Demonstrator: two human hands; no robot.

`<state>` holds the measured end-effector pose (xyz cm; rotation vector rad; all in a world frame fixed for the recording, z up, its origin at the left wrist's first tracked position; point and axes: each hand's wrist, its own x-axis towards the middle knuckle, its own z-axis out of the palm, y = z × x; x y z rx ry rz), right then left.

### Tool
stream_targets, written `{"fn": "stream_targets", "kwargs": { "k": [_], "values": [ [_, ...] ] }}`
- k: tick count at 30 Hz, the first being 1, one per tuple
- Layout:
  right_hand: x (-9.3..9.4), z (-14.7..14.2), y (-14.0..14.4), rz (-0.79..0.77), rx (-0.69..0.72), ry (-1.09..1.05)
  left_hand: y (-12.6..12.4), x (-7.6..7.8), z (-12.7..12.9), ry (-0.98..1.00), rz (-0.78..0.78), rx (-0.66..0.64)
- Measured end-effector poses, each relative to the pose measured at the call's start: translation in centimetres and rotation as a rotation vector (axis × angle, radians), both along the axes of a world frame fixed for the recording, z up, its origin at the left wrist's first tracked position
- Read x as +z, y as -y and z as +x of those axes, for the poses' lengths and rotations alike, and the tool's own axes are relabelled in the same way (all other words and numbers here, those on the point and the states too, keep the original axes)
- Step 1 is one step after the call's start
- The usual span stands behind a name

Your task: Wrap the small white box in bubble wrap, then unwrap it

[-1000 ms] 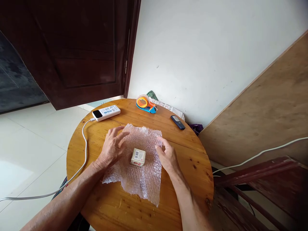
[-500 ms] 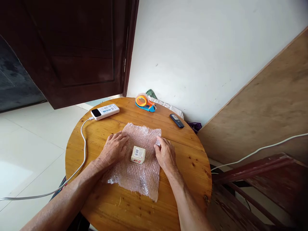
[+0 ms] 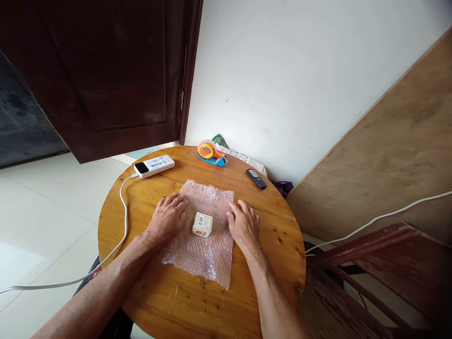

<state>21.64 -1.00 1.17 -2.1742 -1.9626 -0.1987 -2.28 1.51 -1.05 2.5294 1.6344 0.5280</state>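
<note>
Where the head view shows the left hand [image 3: 168, 215] palm down, fingers loosely extended over one edge of the bubble wrap [image 3: 208, 256], the right hand [image 3: 243, 226] lies at the opposite edge, fingers slightly spread. Between the hands, the small box [image 3: 202, 224] rests on the wrap; beyond them stands an orange-and-blue tape dispenser [image 3: 212, 154].

Left grip [image 3: 168, 215] and right grip [image 3: 244, 226] rest palm-down (fingers [image 3: 176, 201] slightly bent).
</note>
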Motion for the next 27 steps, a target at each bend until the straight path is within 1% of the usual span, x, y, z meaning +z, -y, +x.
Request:
{"fn": "stream_targets", "kwargs": {
  "k": [4,7,12,14,16,19,22,24,27],
  "values": [
    [0.0,0.2,0.0,0.007,-0.01,-0.017,0.0,-0.1,0.0,-0.004,-0.007,0.016],
    [-0.4,0.6,-0.2,0.034,-0.001,-0.087,0.1,0.0,0.0,0.006,-0.002,0.02],
    [-1.0,1.7,-0.9,0.146,0.034,-0.354,0.4,0.4,0.0,0.046,0.03,0.021],
    [-0.9,2.1,-1.1,0.152,0.035,-0.474,0.5,0.6,0.0,0.059,0.038,-0.003],
    [-0.2,2.5,-1.5,0.143,0.018,-0.579,0.5,0.7,0.1,0.074,0.045,-0.044],
    [1.6,2.9,-2.8,0.107,0.027,-0.644,0.6,0.6,0.3,0.103,0.049,-0.092],
    [3.4,2.8,-5.3,0.035,0.073,-0.577,0.6,0.4,0.4,0.112,0.035,-0.125],
    [4.0,2.4,-7.3,-0.053,0.077,-0.527,0.7,0.4,0.5,0.106,0.015,-0.148],
    [4.1,1.4,-9.6,-0.203,0.079,-0.491,0.8,0.7,0.6,0.105,-0.013,-0.158]
  ]
}}
